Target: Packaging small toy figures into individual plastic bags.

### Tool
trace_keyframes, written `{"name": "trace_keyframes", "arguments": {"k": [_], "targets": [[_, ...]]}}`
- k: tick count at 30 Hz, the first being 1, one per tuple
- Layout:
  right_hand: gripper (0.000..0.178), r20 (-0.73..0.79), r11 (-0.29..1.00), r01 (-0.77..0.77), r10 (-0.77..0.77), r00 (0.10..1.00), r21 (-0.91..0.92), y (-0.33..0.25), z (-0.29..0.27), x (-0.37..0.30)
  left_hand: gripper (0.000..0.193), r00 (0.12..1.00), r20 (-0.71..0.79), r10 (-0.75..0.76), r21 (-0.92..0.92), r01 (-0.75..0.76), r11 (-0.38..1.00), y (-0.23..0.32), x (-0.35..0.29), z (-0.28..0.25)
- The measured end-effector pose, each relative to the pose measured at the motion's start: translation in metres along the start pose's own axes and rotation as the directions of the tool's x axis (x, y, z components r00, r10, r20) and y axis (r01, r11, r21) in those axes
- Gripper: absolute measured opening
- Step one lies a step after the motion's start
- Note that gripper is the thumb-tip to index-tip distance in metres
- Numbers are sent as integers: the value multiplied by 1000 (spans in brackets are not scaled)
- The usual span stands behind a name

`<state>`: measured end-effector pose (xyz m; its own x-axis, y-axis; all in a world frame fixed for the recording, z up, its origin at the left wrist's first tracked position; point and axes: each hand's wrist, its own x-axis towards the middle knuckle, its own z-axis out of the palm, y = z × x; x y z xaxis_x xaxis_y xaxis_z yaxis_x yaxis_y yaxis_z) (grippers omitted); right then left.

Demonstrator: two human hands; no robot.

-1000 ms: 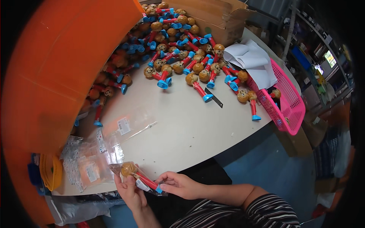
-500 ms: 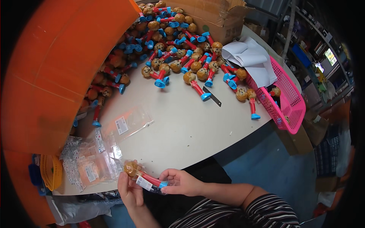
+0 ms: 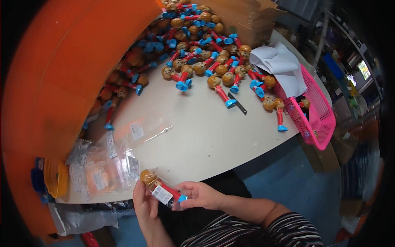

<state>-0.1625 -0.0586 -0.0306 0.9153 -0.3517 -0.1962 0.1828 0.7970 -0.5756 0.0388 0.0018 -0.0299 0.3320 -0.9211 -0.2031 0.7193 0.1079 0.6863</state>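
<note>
A candy dispenser with a brown round head, red stem and blue foot (image 3: pixel 172 190) lies inside a clear plastic bag with a white label (image 3: pixel 161 194), held tilted near the table's front edge. My left hand (image 3: pixel 145 204) is closed on the head end, its thumb and fingers against the bag. At the blue foot, my right hand (image 3: pixel 203 195) pinches the other end. Flat clear bags with labels (image 3: pixel 99 180) lie on the table left of my hands. Many similar dispensers (image 3: pixel 221 94) are heaped toward the far side.
An orange bin (image 3: pixel 74 74) tips in from the left, dispensers spilling from it. A dark blade (image 3: pixel 239 106) lies mid-table. At right sits a pink basket (image 3: pixel 329 123) with white paper (image 3: pixel 284 68). A cardboard box (image 3: pixel 255 24) stands behind; a yellow basket (image 3: pixel 61 185) is at left.
My view has shifted slightly, so the table things appear a little farther right. Both hands keep their hold on the bagged dispenser, which is turned slightly with its label facing up more.
</note>
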Motion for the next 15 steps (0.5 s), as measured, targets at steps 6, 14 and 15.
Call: {"name": "trace_keyframes", "arguments": {"k": [6,14,15], "targets": [[46,-214,997,74,-70,974,11,-4,0,-10,27,977,-188,97,100,-79,992,-10,10,23],[45,-315,908,85,-229,921,-411,0,6,-7,19,865,-272,423,359,-317,878,-18,20,24],[45,-323,922,98,-229,918,-375,1,7,-9,33,841,-294,454,363,-341,867,-19,19,30]]}}
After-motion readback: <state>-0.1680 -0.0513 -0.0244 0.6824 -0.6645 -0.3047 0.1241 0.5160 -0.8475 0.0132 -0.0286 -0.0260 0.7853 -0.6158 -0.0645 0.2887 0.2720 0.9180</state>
